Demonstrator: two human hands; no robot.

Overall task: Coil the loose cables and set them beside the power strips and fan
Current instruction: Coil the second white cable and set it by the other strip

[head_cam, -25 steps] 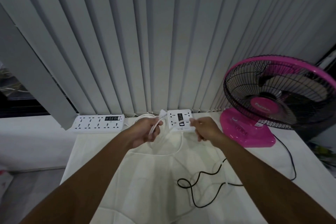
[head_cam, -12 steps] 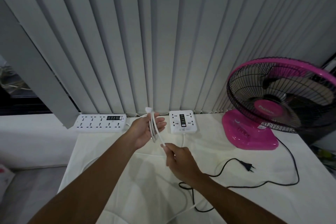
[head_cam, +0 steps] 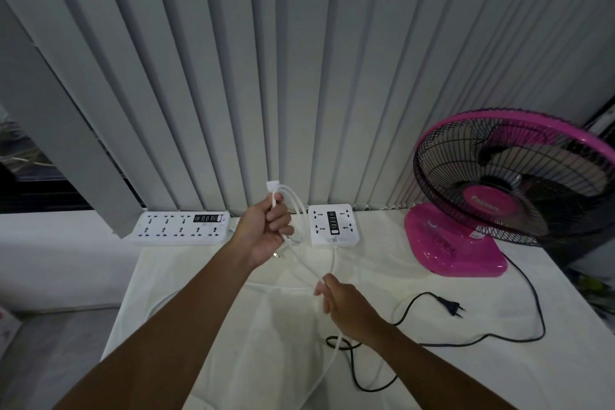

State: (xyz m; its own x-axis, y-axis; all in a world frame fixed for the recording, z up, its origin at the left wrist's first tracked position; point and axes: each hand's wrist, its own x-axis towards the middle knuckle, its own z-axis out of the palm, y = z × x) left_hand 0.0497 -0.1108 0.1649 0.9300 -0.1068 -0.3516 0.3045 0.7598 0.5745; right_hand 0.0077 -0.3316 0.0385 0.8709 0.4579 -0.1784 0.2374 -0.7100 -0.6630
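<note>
Head view: left hand [head_cam: 266, 233] is up over the far-middle of the table [head_cam: 206, 359], fingers curled round a few loops of the white cable [head_cam: 300, 213], w/ its white plug [head_cam: 272, 186] poking above the fist. Right hand [head_cam: 347, 304] sits lower, toward the front edge, pinching the free run of the same cable btwn thumb & fingertips; the slack drops to the table below it. Square power strip [head_cam: 334, 226] is at the far edge just beyond the loops, long power strip [head_cam: 181, 228] toward the far-left corner, pink fan [head_cam: 456, 243] far right. Black cable [head_cam: 519, 339] lies loose on the right half, not yet coiled. To do this well, imo: let the cable slide thru the right hand under light tension, match each new loop to those held, add a slight twist so it lies flat, & don't tug the square strip.
</note>
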